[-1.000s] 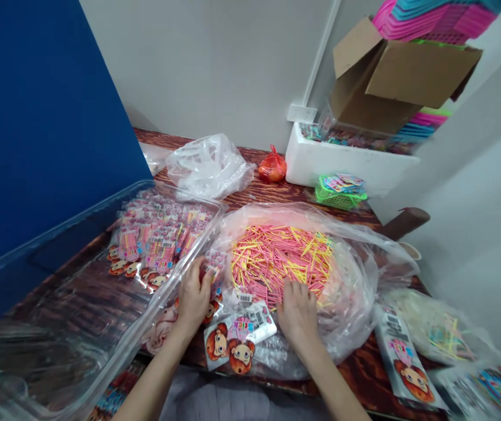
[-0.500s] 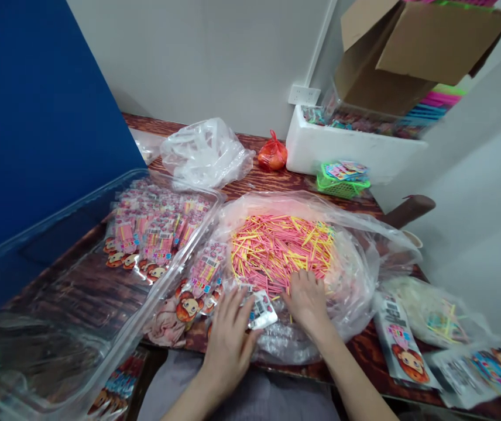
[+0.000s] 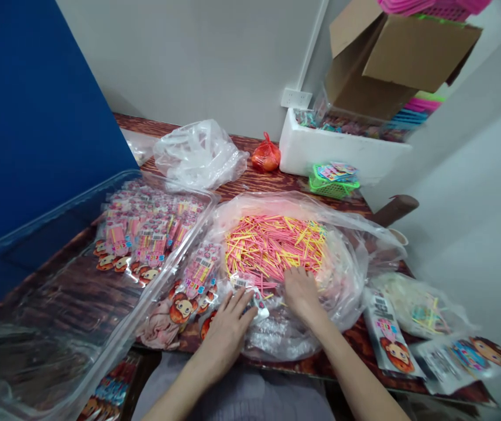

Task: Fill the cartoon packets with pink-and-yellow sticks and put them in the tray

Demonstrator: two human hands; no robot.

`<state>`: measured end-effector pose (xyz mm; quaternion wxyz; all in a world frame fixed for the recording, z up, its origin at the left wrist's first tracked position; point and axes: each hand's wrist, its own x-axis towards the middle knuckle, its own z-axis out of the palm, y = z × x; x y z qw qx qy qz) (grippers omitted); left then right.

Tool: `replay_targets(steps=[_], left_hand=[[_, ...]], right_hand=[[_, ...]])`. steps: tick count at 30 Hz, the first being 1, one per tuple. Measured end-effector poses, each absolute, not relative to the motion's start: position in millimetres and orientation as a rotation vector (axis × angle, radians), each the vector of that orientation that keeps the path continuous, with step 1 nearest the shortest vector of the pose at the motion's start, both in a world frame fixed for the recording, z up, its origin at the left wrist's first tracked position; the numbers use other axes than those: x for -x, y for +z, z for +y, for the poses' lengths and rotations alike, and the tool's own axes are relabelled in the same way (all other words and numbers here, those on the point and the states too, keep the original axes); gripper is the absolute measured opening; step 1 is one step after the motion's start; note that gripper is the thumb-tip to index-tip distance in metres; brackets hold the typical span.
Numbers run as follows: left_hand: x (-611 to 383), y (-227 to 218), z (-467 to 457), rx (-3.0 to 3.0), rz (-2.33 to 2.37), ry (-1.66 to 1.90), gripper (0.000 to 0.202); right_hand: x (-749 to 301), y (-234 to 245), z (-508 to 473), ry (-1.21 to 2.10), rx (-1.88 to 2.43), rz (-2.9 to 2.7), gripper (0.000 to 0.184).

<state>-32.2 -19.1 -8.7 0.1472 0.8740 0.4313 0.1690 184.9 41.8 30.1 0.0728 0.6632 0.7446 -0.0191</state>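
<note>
An open clear plastic bag [image 3: 342, 280] holds a heap of thin pink and yellow sticks [image 3: 272, 242]. My right hand [image 3: 302, 297] is at the near edge of this heap, its fingers curled together into the sticks and the fingertips hidden. To its left, my left hand [image 3: 227, 327] lies with fingers stretched out against a small printed packet [image 3: 257, 303] at the front of the bag. Left of that hand are filled stick packets [image 3: 200, 272] with a cartoon head on them.
A large clear tub [image 3: 171, 275] on the left holds many filled packets [image 3: 151, 234]. Behind are a white plastic bag [image 3: 202, 155], a red bag [image 3: 266, 156], a green basket [image 3: 332, 186] and a white foam box [image 3: 342, 149]. Printed pouches [image 3: 393, 342] lie at right.
My right hand's fingers have drawn together and curled into the sticks. My left hand has shifted slightly lower beside the small packet. The whole view has moved a little.
</note>
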Motion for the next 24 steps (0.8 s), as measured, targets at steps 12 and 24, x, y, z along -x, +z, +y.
replay_targets(steps=[12, 24], left_hand=[[34, -1, -21, -2.470, 1.197, 0.422, 0.045], [33, 1, -23, -2.465, 1.207, 0.388, 0.048]], right_hand=[[-222, 31, 62, -0.709, -1.930, 2.363, 0.031], [-236, 25, 62, -1.499, -2.202, 2.365, 0.016]])
